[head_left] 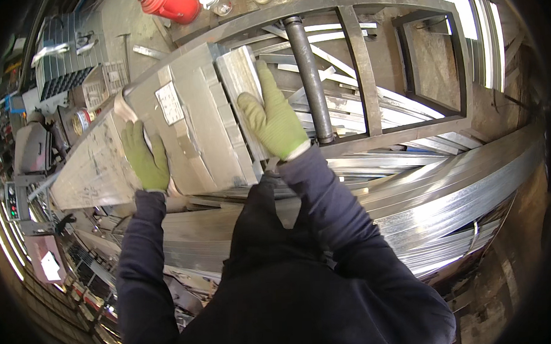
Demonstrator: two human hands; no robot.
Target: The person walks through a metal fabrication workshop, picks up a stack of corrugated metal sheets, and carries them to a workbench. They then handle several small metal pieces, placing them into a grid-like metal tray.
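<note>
A grey stack of long rectangular metal bars or profiles (191, 148), with a white paper label (170, 103) on top, lies across a steel frame (360, 64). My left hand (144, 156), in a green knit glove, rests on the stack with its fingers stretched out and thumb apart. A narrow grey metal block (239, 75) stands at the right end, split from the stack by a dark gap. Against its right edge lie the straight fingers of my gloved right hand (275, 120), thumb spread over its top. The undersides of block and stack are hidden.
A dark roller (308, 78) crosses the frame, with loose metal strips (401, 102) beneath it. Long shiny metal profiles (436, 192) lie at the near right. A red bottle (171, 5) and a glass jar (219, 5) stand at the far side. Machinery (33, 149) is at left.
</note>
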